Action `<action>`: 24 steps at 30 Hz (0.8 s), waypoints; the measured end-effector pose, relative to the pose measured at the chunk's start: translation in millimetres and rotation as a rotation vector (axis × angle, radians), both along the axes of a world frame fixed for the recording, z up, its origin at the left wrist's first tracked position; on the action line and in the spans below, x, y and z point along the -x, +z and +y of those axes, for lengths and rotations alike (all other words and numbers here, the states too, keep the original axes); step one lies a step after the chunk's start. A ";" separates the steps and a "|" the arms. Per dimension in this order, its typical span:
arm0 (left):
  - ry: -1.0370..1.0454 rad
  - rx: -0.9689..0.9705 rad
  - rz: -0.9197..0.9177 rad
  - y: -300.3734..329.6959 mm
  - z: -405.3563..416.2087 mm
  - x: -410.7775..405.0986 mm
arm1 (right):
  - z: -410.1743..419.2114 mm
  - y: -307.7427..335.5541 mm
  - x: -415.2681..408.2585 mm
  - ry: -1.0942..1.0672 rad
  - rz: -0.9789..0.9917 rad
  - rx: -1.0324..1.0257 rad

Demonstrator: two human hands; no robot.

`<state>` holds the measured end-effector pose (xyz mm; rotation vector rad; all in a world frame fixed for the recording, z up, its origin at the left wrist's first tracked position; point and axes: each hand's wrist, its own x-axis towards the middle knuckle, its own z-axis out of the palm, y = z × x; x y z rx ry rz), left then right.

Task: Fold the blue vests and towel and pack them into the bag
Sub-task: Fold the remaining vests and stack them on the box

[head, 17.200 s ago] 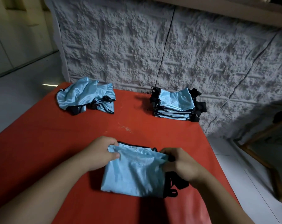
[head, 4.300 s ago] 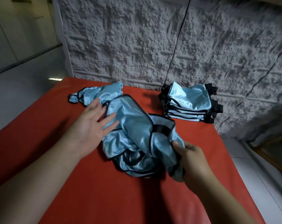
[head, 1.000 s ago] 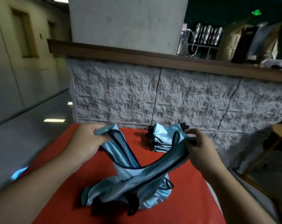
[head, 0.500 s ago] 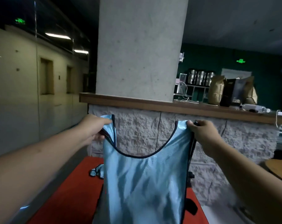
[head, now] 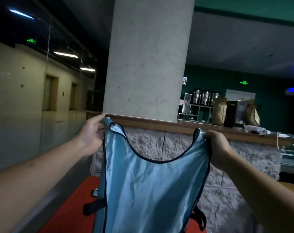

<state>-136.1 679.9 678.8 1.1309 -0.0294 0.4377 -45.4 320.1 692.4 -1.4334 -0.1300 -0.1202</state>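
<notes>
A shiny light-blue vest (head: 151, 190) with dark trim hangs spread out in front of me, above the red table (head: 72, 207). My left hand (head: 90, 135) pinches its left shoulder strap and my right hand (head: 217, 147) grips its right shoulder strap. Black side straps (head: 94, 206) dangle from the vest's edges. A small bit of another blue vest (head: 94, 192) shows on the table behind it. The folded stack, the towel and the bag are hidden or out of view.
A rough white stone counter front (head: 235, 158) with a wooden ledge (head: 159, 125) stands behind the table. A wide concrete pillar (head: 148, 64) rises from it. Paper bags (head: 220, 111) and metal canisters (head: 205, 98) sit beyond the ledge. A wooden table edge (head: 291, 185) shows at right.
Both hands keep hold of the shoulder straps, with the vest hanging flat. The view has tilted up a little and the hands sit slightly lower in the frame.
</notes>
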 end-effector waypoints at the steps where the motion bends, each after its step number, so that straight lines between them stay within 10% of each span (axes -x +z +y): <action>1: 0.044 -0.080 -0.020 1.6 1.0 2.6 | -2.7 1.9 1.9 0.002 -0.002 -0.018; 6: 0.170 -0.467 0.051 -4.4 14.3 4.9 | -11.8 5.7 10.4 -0.001 -0.147 0.173; 24: 0.015 -0.494 0.148 -85.0 48.5 -5.8 | -12.7 -49.9 -38.9 0.247 -0.070 0.333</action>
